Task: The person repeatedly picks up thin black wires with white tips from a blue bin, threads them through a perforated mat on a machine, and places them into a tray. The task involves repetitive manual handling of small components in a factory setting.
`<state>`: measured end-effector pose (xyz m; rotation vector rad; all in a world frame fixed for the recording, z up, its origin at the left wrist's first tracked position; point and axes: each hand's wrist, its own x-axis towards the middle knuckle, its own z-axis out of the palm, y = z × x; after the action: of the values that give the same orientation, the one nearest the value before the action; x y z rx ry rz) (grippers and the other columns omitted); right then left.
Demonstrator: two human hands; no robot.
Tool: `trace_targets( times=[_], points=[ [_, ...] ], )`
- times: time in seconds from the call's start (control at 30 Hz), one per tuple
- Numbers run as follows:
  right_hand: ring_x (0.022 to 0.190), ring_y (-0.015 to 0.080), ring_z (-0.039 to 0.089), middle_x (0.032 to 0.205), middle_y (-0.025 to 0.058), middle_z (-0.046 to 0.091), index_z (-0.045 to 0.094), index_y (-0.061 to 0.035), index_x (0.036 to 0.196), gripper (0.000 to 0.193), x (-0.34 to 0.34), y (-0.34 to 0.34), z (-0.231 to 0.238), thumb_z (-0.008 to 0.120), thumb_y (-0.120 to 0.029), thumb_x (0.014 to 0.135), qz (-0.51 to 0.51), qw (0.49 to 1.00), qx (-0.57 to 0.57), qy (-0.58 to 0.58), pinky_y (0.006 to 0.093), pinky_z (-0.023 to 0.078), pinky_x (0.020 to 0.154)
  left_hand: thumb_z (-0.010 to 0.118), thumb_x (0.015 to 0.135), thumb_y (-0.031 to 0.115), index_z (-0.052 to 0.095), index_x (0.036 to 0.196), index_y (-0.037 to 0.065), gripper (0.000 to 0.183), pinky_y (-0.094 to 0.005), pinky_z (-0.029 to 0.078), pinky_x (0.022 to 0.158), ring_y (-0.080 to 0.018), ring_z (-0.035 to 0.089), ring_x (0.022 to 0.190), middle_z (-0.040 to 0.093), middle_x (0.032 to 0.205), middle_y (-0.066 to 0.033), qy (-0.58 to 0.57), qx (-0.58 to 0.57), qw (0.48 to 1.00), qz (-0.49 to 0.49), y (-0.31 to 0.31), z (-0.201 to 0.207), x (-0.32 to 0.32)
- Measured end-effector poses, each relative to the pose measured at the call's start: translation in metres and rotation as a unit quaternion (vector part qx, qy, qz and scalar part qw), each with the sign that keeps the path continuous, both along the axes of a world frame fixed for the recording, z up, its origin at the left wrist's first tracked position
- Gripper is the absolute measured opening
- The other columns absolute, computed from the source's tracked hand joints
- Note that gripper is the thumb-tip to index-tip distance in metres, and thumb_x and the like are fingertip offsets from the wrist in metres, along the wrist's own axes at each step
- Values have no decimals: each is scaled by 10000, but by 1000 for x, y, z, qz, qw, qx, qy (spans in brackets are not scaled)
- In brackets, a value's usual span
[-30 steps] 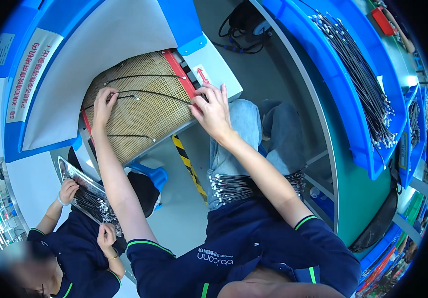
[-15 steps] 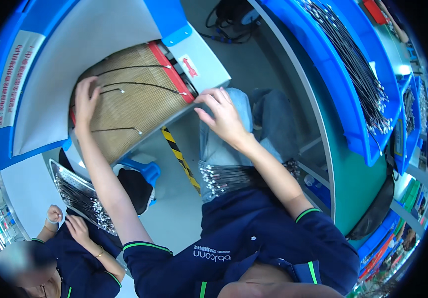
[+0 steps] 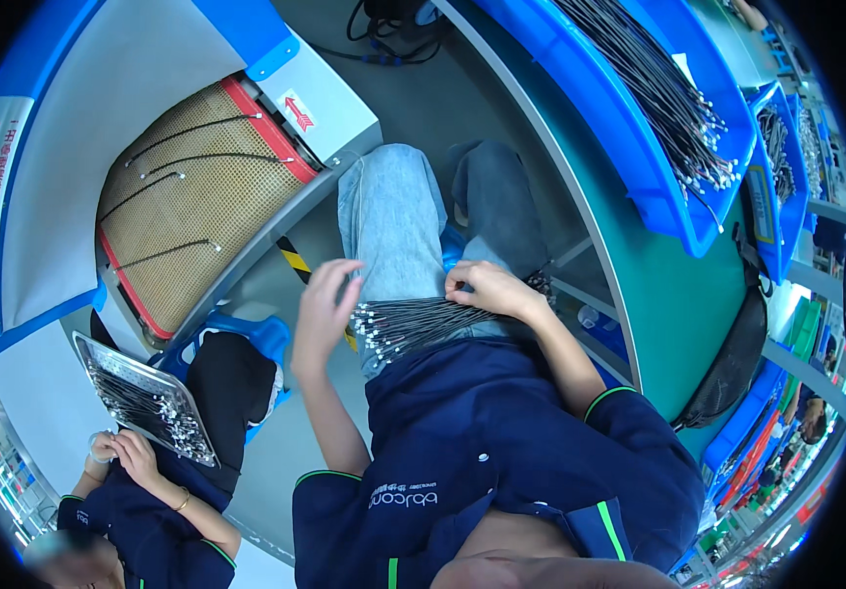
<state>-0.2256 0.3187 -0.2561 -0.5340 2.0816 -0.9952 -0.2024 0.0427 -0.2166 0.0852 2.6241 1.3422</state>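
A cable bundle lies across the person's thighs. The left hand is loosely open beside its left end; the right hand bends over it, grip unclear. 4 cables lie on the mesh belt, 2 reaching its red right edge.

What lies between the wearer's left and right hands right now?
In the head view, a bundle of black cables lies across the jeans, between the left hand and the right hand.
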Motion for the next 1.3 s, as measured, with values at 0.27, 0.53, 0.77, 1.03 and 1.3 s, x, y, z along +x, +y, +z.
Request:
trace_targets(
  times=[0.27,0.53,0.77,1.03,1.3],
  points=[
    [867,296,621,873,123,635,597,-19,884,152,1,-2,2,639,-137,798,-23,998,-13,-56,391,465,754,559,908,180,617,1098,46,239,-390,441,864,-319,561,995,603,1044,-143,-57,-69,994,-61,10,-27,34],
    [752,238,588,809,91,593,573,-19,849,133,2,-1,13,642,-113,785,-47,996,-74,-8,362,461,701,575,890,148,656,1035,63,186,-385,443,816,-300,555,918,594,944,-115,-40,-67,995,-54,4,-24,35],
    [763,196,583,857,72,613,585,-27,890,156,-1,-5,34,658,-152,831,-73,989,-130,-6,320,457,676,585,867,102,679,1011,74,175,-367,438,784,-268,531,851,571,857,-97,-19,-88,995,-38,-4,-2,26],
    [756,225,617,810,98,633,625,-42,976,189,-4,7,10,674,-139,821,-88,988,-103,77,336,475,690,554,874,67,676,1018,58,189,-372,441,776,-276,552,853,590,853,-107,-52,-154,986,42,-40,8,26],
    [859,298,642,992,99,639,611,-92,1091,278,-15,-5,25,661,-158,826,-61,975,-167,133,375,515,746,533,905,136,649,1043,42,204,-387,441,736,-280,577,760,620,704,-86,-61,-40,991,-109,22,-2,6]
  ],
)
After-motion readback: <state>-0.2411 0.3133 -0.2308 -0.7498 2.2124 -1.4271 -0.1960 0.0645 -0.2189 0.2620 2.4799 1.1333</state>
